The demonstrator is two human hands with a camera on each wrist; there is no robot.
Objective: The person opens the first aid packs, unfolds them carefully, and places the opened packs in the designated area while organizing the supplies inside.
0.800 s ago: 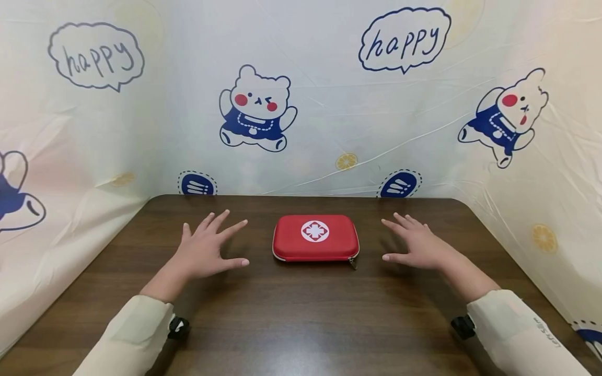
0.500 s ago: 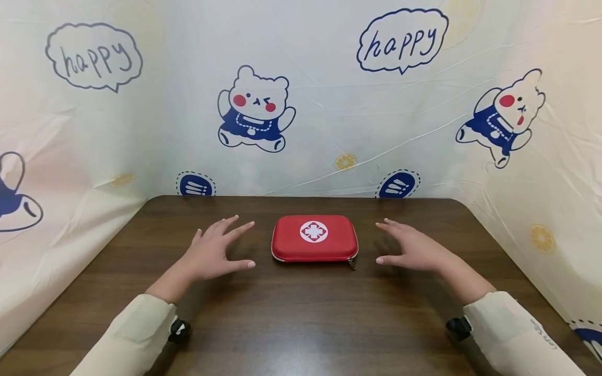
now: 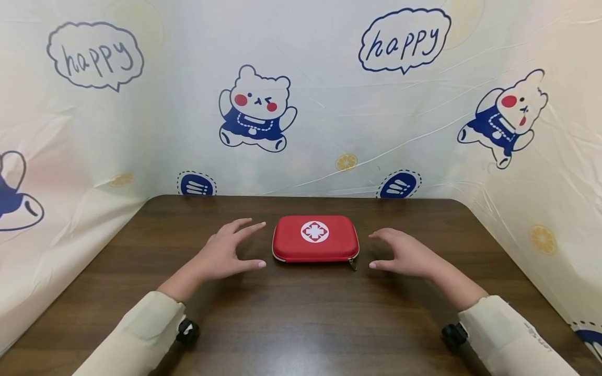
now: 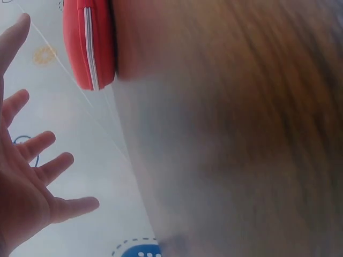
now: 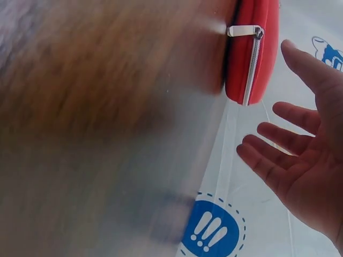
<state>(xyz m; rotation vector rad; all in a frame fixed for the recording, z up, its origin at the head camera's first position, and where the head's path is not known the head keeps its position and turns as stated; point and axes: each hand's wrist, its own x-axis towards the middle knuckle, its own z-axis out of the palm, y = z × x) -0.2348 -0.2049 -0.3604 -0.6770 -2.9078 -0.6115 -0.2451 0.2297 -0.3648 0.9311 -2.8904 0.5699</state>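
Two-handed reach for a red zipped case (image 3: pixel 315 250), seen from my own position. The case lies flat and closed on the brown worktop (image 3: pixel 301 318), a little beyond the middle, between my hands and touching neither. My left hand (image 3: pixel 222 257) is poised just beside its left end, fingers spread and thumb well apart; my right hand (image 3: pixel 410 256) is near the right end, fingers lightly bent and closer together, thumb apart. Both hold nothing.

I judge the step in hand to be the reach, with contact not yet made. The next move would seem to call for bringing my fingers inward evenly onto both ends, taking care over the zip pull (image 3: pixel 353 264) at the near right corner.

Markings: the lid bears a white round emblem (image 3: pixel 314 232) with a cross; I can read no brand name on the case. On the far curtain (image 3: pixel 320 120), "happy" stands in a left speech bubble (image 3: pixel 95 56) and a right speech bubble (image 3: pixel 405 40). Low down, a blue oval (image 3: pixel 398 184) carries three exclamation marks. The lettering (image 3: pixel 538 337) on my right sleeve (image 3: pixel 505 329) is too blurred to read in full.
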